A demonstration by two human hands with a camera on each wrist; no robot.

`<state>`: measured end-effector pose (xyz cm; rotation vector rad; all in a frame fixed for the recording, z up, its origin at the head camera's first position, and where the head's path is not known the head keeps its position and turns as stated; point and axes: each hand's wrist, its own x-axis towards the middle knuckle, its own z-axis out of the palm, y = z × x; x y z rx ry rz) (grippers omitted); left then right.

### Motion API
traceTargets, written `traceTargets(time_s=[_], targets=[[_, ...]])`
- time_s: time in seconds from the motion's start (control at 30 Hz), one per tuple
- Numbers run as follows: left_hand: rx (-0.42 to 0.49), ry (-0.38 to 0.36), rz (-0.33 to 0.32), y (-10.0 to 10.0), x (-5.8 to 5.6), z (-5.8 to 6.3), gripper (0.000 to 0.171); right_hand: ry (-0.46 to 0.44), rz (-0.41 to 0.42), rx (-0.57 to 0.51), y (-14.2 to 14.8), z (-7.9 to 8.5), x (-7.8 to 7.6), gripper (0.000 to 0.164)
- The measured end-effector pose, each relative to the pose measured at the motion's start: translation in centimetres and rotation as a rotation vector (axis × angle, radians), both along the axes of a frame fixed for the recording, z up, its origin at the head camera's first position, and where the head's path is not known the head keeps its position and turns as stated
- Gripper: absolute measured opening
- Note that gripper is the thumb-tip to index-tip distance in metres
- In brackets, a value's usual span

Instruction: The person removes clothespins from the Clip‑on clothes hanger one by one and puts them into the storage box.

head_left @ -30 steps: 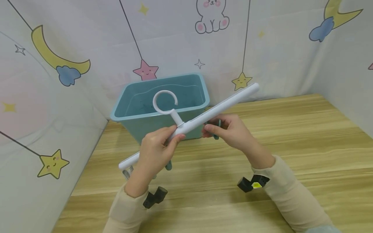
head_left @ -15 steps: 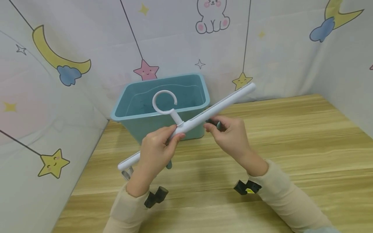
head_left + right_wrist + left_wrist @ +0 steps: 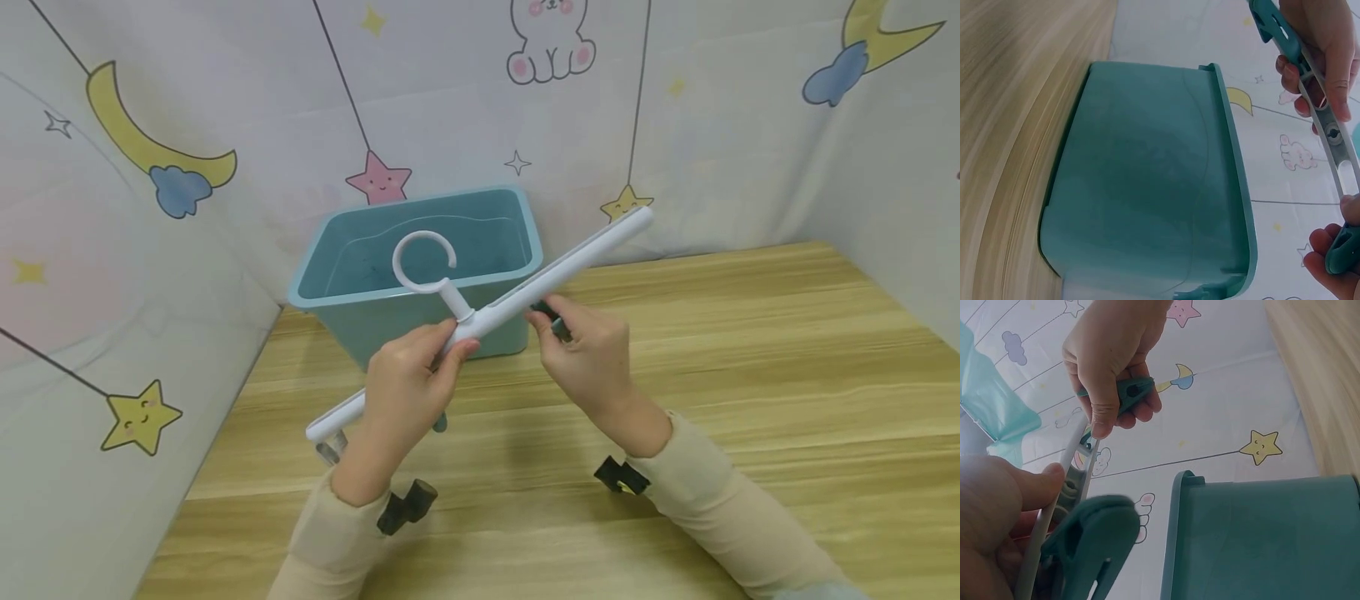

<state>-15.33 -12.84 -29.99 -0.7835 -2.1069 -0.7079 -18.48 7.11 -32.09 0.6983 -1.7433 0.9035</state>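
In the head view, my left hand grips a white clip hanger by its bar just beside the hook. The bar tilts up to the right, held above the table. Beneath its right half, my right hand pinches a dark green clip between thumb and fingers, touching the bar's underside. A second green clip hangs from the bar close to my left hand. A greyish piece shows under the left end. Fingers partly hide how the pinched clip meets the bar.
A teal plastic bin stands behind the hanger, against the printed cloth backdrop. Both hands work in front of it, over a wood-grain table. Black cameras are strapped to both wrists.
My right hand has turned and shifted slightly left with the green clip, and the wrist has swung inward. The hanger's right end has moved a little left. My left hand keeps its grip.
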Motion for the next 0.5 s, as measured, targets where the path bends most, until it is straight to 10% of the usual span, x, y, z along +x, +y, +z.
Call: traceTargets(time_s=[0.5], targets=[[0.001, -0.009, 0.092, 0.71, 0.39, -0.11, 0.02, 0.071, -0.04, -0.017, -0.46, -0.31, -0.76, 0.012]])
